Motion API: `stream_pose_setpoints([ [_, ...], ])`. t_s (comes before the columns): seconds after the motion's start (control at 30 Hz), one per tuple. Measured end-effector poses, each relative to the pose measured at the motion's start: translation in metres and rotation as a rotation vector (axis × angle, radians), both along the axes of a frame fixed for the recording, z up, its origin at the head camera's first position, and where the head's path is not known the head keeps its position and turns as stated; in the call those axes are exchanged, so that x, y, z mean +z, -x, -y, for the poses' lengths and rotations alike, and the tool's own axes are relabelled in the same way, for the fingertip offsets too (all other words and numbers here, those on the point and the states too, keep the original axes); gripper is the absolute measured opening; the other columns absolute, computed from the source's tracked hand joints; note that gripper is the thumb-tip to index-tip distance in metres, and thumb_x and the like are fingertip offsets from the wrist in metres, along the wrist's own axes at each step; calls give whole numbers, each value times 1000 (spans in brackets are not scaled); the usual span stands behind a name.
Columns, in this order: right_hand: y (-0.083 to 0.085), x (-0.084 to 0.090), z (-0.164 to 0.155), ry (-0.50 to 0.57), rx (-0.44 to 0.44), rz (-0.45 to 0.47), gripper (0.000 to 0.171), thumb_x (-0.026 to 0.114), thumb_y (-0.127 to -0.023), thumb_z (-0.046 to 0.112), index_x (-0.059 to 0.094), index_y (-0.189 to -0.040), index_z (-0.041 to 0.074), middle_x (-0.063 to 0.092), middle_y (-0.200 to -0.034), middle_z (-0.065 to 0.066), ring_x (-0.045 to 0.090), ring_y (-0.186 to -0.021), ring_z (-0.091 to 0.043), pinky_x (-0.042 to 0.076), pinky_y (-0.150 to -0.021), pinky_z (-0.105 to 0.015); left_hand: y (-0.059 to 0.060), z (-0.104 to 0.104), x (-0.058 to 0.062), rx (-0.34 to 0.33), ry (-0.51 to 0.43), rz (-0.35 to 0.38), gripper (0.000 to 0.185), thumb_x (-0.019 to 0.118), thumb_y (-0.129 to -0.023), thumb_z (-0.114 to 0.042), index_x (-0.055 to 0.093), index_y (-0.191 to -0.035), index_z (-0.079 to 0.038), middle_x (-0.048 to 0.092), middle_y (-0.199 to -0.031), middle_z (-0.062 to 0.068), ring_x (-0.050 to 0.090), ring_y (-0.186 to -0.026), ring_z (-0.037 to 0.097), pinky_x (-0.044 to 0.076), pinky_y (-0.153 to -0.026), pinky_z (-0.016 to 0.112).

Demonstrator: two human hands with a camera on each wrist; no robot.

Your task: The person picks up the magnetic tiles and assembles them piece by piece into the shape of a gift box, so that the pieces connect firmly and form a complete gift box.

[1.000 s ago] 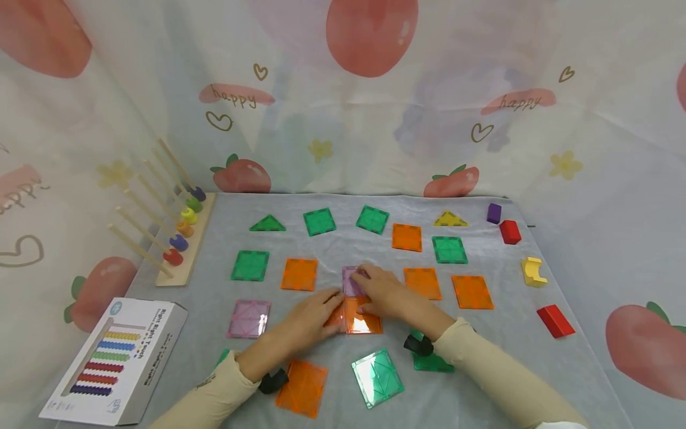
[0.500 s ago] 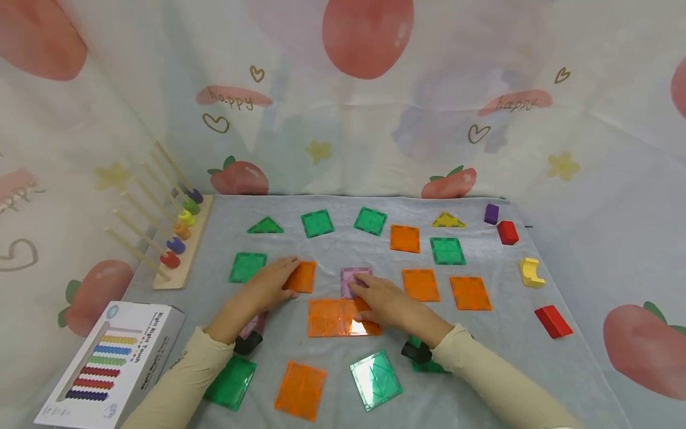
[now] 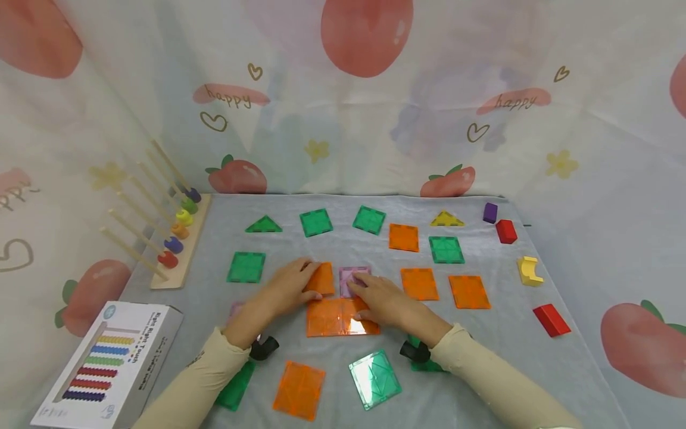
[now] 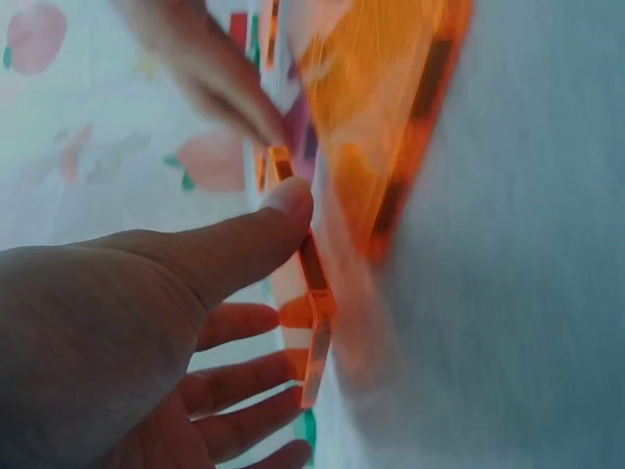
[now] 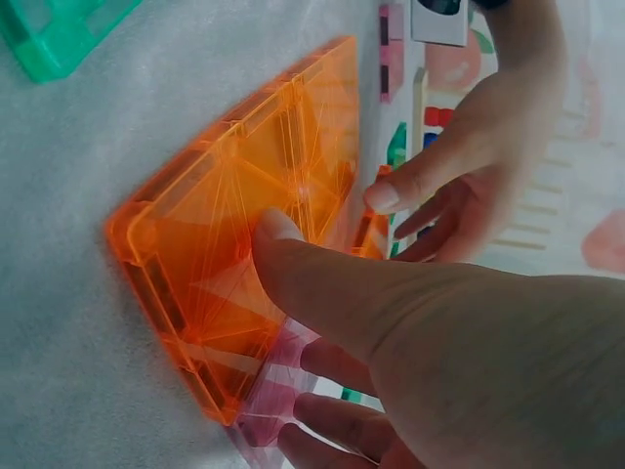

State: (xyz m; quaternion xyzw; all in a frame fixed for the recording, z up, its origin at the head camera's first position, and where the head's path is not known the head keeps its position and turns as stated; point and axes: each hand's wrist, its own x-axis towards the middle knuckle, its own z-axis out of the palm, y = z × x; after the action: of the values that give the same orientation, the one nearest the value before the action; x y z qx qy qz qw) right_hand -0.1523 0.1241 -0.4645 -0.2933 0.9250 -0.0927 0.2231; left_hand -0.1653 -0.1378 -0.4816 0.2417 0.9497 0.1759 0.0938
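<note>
**Two hands, flat tiles on the grey cloth**

Left hand (image 3: 289, 289) gripping one orange square tile (image 3: 321, 279), thumb on its near edge and fingers round the far side. Tile tipped up a little off the cloth, as seen from the left wrist, not lying flat. Just beside it, on the right-hand side, a pink square tile (image 3: 351, 276).

Right hand (image 3: 380, 301) pressing down with straight fingers: fingertips on the pink tile, thumb on the orange double tile (image 3: 334, 317). Double tile made of two orange squares joined edge to edge, lying flat under and between both hands, long side running left to right, from one hand across to the other. Pink tile touching its far edge.

Hands close together, nearly touching, with the tipped tile between them.

Past the right hand: two more orange squares (image 3: 420, 283) side by side. Near the wrists: a clear green tile (image 3: 375, 379) and another orange tile (image 3: 299, 390). Well off to the left of the left hand: a wooden peg rack with coloured beads (image 3: 172, 238) and a white box (image 3: 104, 363).
</note>
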Motion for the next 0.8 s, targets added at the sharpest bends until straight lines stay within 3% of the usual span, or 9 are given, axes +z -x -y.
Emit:
stream_pose_setpoints([
  [0.13,-1,-1,-1,9,0,-4,74,74,-99,38,44,-161,10,38,-167,-16,40,-152,-37,31,-125,-58,-3,-13,-5,-49,-17,-64,58,75,-100,-28,56,-146,3,60,-130,19,60,-115,35,51,-106,51],
  [0.23,-1,-1,-2,22,3,-9,74,75,-99,37,45,-161,9,38,-167,-16,39,-153,-35,31,-125,-58,-5,-19,-9,-44,-21,-80,54,74,-101,-25,57,-144,2,61,-132,18,61,-119,35,50,-109,50],
  [0.43,1,-3,-4,43,3,-2,74,75,-99,36,45,-161,8,38,-167,-17,39,-153,-37,32,-125,-57,-13,-28,-10,-97,-52,24,69,70,-104,-30,44,-156,7,44,-160,26,44,-147,41,38,-122,53],
  [0.6,13,-9,-22,217,-4,36,70,77,-99,28,47,-158,3,38,-165,-21,41,-150,-43,36,-121,-60,-22,-35,-8,-138,-92,111,75,68,-104,-33,37,-160,6,29,-170,23,27,-158,43,31,-125,57],
  [0.67,17,-9,-37,277,-46,36,69,78,-98,26,49,-156,3,41,-163,-21,43,-147,-43,39,-119,-60,-23,-36,-8,-131,-92,122,75,68,-104,-34,37,-161,4,29,-172,20,24,-159,43,30,-125,57],
  [0.8,20,-8,-80,263,-157,-31,73,83,-93,32,53,-153,4,47,-155,-21,50,-137,-41,44,-114,-60,-23,-38,-9,-115,-92,137,76,68,-104,-37,36,-162,1,28,-173,17,22,-161,40,28,-126,56],
])
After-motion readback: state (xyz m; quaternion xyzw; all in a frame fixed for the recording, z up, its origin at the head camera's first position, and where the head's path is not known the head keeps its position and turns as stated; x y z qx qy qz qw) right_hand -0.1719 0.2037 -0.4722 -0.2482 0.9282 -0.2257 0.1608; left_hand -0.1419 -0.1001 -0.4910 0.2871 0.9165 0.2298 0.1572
